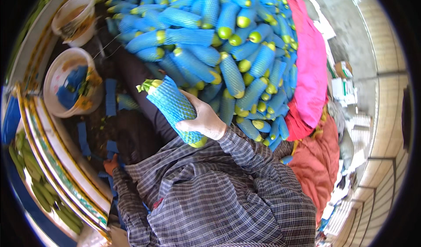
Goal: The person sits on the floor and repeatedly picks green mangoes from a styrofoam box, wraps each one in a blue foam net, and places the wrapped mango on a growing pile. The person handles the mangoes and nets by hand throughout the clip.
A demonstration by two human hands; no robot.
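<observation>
A squash, likely a zucchini, is in my right hand, which wears a pale glove. A blue foam net sleeve covers most of it. Its stem end, with green and pale flower remains, sticks out at the upper left, and the light green bottom shows below. My left hand is low at my left side, beside loose blue foam net sleeves. Whether its fingers grip one is too small to see. Past my right hand lies a large heap of squashes in blue net sleeves.
Two white plastic buckets with scraps stand at the left. Beside them, foam boxes with taped edges form a wall; green squashes lie beyond. Pink cloth borders the heap at the right, with a reddish cloth nearer me.
</observation>
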